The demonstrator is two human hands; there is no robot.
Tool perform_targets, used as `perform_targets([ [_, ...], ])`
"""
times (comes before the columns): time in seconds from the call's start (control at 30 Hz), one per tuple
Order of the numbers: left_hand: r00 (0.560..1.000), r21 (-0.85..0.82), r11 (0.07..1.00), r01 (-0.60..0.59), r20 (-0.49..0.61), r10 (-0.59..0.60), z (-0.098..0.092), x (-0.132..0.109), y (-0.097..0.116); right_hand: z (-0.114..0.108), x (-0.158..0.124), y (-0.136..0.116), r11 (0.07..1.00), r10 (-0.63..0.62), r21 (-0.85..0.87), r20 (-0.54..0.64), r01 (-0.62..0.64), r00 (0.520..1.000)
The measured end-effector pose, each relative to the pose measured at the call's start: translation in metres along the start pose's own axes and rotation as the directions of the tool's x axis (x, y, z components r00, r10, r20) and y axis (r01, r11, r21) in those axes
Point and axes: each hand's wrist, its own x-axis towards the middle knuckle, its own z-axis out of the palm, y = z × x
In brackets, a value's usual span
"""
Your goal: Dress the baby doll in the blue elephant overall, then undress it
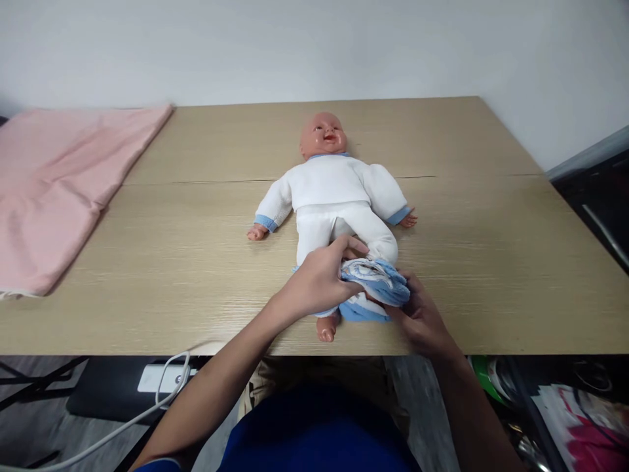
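Observation:
A baby doll (331, 183) lies on its back, head toward the wall, dressed in a white top and white pants with blue trim. Bunched blue-and-white cloth (376, 282), seemingly a garment leg, is gathered at the doll's leg on the right of the view; I cannot make out that foot. My left hand (329, 275) grips the cloth's left side between thumb and fingers. On its right edge my right hand (420, 314) is closed, fingers partly hidden. The doll's other bare foot (327, 328) pokes out below my left hand.
A pink cloth (63, 190) is spread over the left part of the wooden table (491, 262). Below the front edge are a white power strip (160, 378) with a cable and, at right, a shelf of mixed items (580, 419). A wall borders the back.

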Motion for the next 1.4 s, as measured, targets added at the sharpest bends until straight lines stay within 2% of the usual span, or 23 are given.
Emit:
perform_targets([
  [0.1, 1.0, -0.02, 1.0, 0.011, -0.011, -0.012, -0.002, -0.001, -0.001, -0.001, 0.001, 0.003, 0.997, -0.055, -0.054, 0.044, 0.057, 0.998],
  [0.17, 1.0, -0.039, 0.999, 0.008, 0.003, -0.008, -0.004, -0.001, -0.001, -0.003, 0.001, 0.004, 0.98, -0.127, -0.139, 0.09, 0.139, 0.988],
  [0.27, 0.999, -0.049, 0.999, -0.019, 0.025, 0.02, -0.009, 0.001, -0.003, -0.01, 0.004, 0.003, 0.907, -0.242, -0.322, 0.131, 0.272, 0.961],
  [0.33, 0.997, -0.028, 0.998, -0.058, 0.049, 0.059, -0.012, 0.002, -0.005, -0.015, 0.006, 0.003, 0.874, -0.268, -0.385, 0.129, 0.297, 0.955],
  [0.43, 0.987, 0.018, 0.994, -0.111, 0.123, 0.108, -0.017, 0.003, -0.006, -0.019, 0.007, 0.005, 0.871, -0.295, -0.386, 0.083, 0.303, 0.952],
  [0.53, 0.975, 0.087, 0.986, -0.14, 0.187, 0.122, -0.021, 0.003, -0.007, -0.019, 0.007, 0.006, 0.841, -0.392, -0.407, -0.007, 0.356, 0.92],
  [0.6, 0.969, 0.136, 0.976, -0.168, 0.206, 0.138, -0.022, 0.004, -0.007, -0.018, 0.008, 0.003, 0.806, -0.439, -0.455, -0.027, 0.38, 0.898],
  [0.7, 0.955, 0.166, 0.96, -0.226, 0.233, 0.184, -0.023, 0.006, -0.009, -0.018, 0.014, -0.005, 0.723, -0.52, -0.522, 0.021, 0.453, 0.854],
  [0.77, 0.939, 0.188, 0.943, -0.274, 0.264, 0.22, -0.023, 0.007, -0.012, -0.023, 0.019, -0.012, 0.7, -0.552, -0.5, 0.074, 0.51, 0.83],
  [0.87, 0.916, 0.333, 0.866, -0.374, 0.281, 0.287, -0.024, 0.009, -0.015, -0.034, 0.027, -0.021, 0.745, -0.468, -0.439, 0.194, 0.503, 0.862],
  [0.97, 0.903, 0.477, 0.767, -0.429, 0.238, 0.358, -0.026, 0.01, -0.018, -0.042, 0.036, -0.029, 0.774, -0.388, -0.412, 0.293, 0.481, 0.874],
  [1.07, 0.913, 0.463, 0.788, -0.406, 0.17, 0.371, -0.029, 0.01, -0.019, -0.046, 0.046, -0.036, 0.827, -0.299, -0.379, 0.332, 0.417, 0.895],
  [1.17, 0.923, 0.366, 0.848, -0.384, 0.17, 0.345, -0.033, 0.012, -0.017, -0.048, 0.058, -0.038, 0.903, -0.085, -0.367, 0.362, 0.226, 0.928],
  [1.27, 0.937, 0.274, 0.905, -0.327, 0.22, 0.272, -0.039, 0.015, -0.013, -0.053, 0.075, -0.037, 0.938, 0.082, -0.333, 0.471, 0.091, 0.878],
  [1.33, 0.942, 0.253, 0.925, -0.282, 0.255, 0.218, -0.042, 0.017, -0.011, -0.056, 0.088, -0.035, 0.951, 0.107, -0.299, 0.543, 0.072, 0.833],
  [1.4, 0.947, 0.244, 0.938, -0.247, 0.265, 0.181, -0.043, 0.019, -0.01, -0.059, 0.098, -0.033, 0.957, 0.099, -0.28, 0.571, 0.08, 0.815],
])
